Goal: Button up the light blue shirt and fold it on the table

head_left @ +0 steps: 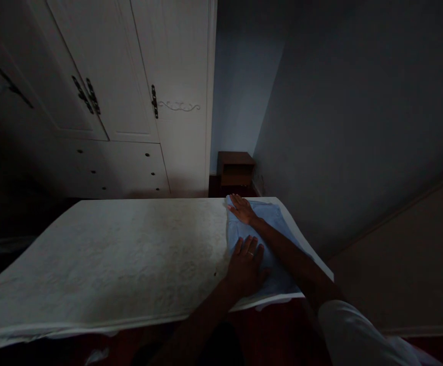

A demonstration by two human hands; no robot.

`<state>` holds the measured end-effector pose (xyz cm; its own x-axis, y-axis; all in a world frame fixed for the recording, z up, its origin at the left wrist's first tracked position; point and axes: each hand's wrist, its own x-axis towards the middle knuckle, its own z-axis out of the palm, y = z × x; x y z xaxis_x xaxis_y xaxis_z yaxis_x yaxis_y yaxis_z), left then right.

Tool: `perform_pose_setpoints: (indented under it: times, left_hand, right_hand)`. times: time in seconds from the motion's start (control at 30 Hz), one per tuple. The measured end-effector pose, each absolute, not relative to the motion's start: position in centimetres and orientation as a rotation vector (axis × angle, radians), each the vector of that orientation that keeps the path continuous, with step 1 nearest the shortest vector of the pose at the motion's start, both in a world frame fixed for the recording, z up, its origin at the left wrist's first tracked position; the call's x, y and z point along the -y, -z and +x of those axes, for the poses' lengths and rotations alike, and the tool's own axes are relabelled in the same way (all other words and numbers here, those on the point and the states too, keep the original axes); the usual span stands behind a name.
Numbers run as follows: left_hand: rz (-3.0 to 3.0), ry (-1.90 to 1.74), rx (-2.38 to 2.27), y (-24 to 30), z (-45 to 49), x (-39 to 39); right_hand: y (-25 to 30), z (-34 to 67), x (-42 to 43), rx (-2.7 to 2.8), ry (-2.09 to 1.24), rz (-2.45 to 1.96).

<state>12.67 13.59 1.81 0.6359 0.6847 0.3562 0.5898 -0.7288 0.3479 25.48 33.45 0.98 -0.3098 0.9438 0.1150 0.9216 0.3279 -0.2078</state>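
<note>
A pale blue folded cloth (270,223) lies along the right side of a white textured bed surface (122,254). My left hand (247,262) rests flat on the cloth's near part, fingers stretched out, a ring on one finger. My right hand (241,208) lies flat on the cloth's far left corner, fingers spread. Neither hand grips anything; both press down on the fabric. My right arm crosses over the cloth's right half and hides part of it.
A white wardrobe (122,91) with dark handles and drawers stands beyond the bed. A small brown wooden nightstand (235,173) sits in the corner. A grey wall (358,127) runs close along the bed's right edge. The room is dim.
</note>
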Motion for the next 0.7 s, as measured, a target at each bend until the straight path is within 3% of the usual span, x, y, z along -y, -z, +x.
perform_pose_setpoints:
  times: [0.43, 0.7]
  left_hand:
    - [2.594, -0.890, -1.000, -0.8, 11.9, -9.6]
    - [1.824, -1.055, -0.882, -9.6, 3.4, -2.1]
  right_hand:
    - [-2.4, 24.6, -32.3, 2.414, -0.009, -1.768]
    - [-4.6, 21.0, -26.3, 2.352, 0.179, -1.715]
